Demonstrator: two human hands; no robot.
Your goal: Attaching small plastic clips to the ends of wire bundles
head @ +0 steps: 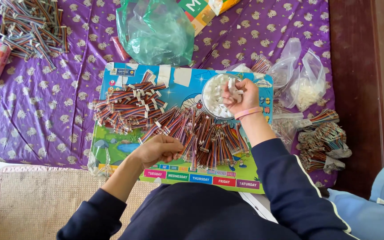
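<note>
The left hand (157, 150) rests at the near edge of the multicoloured ribbon cables (201, 135). Its fingers are curled in a clenched grip on the ends of a few cables from that pile. The cables lie spread across a colourful printed board (112, 146), which carries cartoon artwork and a row of coloured labels along its near edge.

The right hand (241, 95) is positioned over the rim of a round clear bowl (210, 95) standing on the far right part of the board. Its grip is closed on several small white plastic connectors (234, 86), pinched between the fingertips above the bowl. The bowl holds a heap of the same white connectors. A pink band (248, 113) sits on the right wrist.

A second group of ribbon cables with white ends fitted (127, 100) lies on the left part of the board, just beside the loose pile.

Containers about the work area:
- A green translucent plastic bag (156, 31) lies beyond the board; its contents cannot be made out.
- Clear plastic bags (305, 80) lie to the right of the board; one holds white connectors.
- Further bundles of cables, partly in clear wrapping (323, 140), lie at the near right.
- A separate heap of cables (32, 29) lies at the far left, well apart from the board.

All items rest on a purple patterned cloth (36, 111).
</note>
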